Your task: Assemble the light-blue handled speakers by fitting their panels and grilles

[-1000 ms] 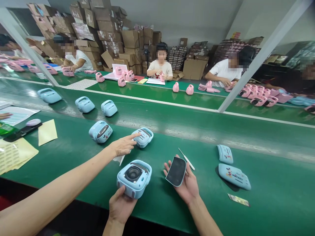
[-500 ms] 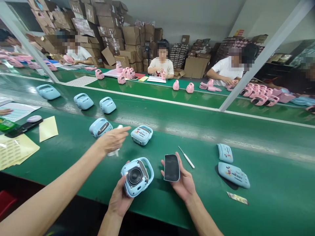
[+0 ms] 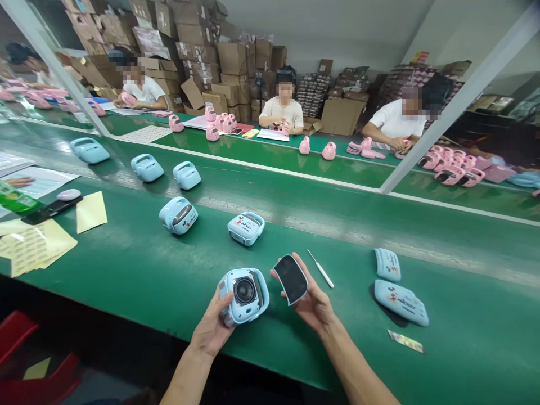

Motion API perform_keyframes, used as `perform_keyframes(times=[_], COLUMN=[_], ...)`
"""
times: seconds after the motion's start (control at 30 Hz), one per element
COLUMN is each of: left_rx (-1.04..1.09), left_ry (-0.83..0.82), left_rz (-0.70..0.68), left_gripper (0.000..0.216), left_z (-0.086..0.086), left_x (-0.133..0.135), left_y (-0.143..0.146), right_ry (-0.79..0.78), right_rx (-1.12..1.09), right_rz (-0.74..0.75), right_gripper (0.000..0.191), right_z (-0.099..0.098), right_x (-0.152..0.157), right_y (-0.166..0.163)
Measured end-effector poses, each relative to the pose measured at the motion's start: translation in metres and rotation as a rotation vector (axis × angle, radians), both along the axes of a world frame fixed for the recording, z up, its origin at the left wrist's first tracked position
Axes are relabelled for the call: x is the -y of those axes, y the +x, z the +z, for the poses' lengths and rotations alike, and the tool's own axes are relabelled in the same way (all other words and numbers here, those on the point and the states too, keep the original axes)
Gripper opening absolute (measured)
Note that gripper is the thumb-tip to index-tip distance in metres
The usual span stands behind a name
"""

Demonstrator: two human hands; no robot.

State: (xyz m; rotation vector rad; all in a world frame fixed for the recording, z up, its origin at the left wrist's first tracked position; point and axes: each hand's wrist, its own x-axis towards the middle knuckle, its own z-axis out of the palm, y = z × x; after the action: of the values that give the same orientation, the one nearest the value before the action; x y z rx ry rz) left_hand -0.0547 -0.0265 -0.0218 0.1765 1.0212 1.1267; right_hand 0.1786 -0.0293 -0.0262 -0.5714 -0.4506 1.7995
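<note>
My left hand (image 3: 213,325) is closed around a light blue portable speaker (image 3: 228,312) with a carry handle; its front is off and the round black driver shows. In my right hand (image 3: 314,304) rests a blue-edged front cover (image 3: 291,278), its black inner side facing up, held apart from the speaker. Just beyond that hand lies a white thin-tipped screwdriver-like tool (image 3: 321,270). Two printed blue covers, a smaller one (image 3: 387,264) and a larger one (image 3: 400,302), lie to the right, with a shiny label strip (image 3: 405,341) below them.
Several blue speakers stand ahead and left, among them one printed speaker (image 3: 246,228) and one turned sideways (image 3: 178,215). Yellow sticker sheets (image 3: 37,247) and a phone-like black object (image 3: 53,211) lie at left. Across the green belt (image 3: 295,191), people handle pink speakers. A slanted post (image 3: 426,135) rises at right.
Another person's arm, reaching across from the left, has withdrawn, along with a white item near its hand. My left hand's speaker has shifted right, closer to the cover, which is now tilted.
</note>
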Motion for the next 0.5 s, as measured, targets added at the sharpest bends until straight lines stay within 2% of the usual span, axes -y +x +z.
perform_keyframes(times=[0.2,0.4,0.5], left_rx=[-0.117,-0.183,-0.218], left_ry=[0.105,0.120,0.137], left_rz=[-0.024,-0.060,-0.057], left_gripper=[0.072,0.079,0.084], left_z=[0.003,0.010,0.012], left_x=[0.004,0.008,0.010], left_y=[0.005,0.009,0.010], right_ry=[0.219,0.622,0.805], right_rx=[0.213,0.796,0.977], right_rz=[0.102,0.171,0.185], right_gripper=[0.099,0.098,0.100], right_z=[-0.002,0.005,0.009], right_x=[-0.012,-0.013,-0.012], right_y=[-0.007,-0.020,-0.028])
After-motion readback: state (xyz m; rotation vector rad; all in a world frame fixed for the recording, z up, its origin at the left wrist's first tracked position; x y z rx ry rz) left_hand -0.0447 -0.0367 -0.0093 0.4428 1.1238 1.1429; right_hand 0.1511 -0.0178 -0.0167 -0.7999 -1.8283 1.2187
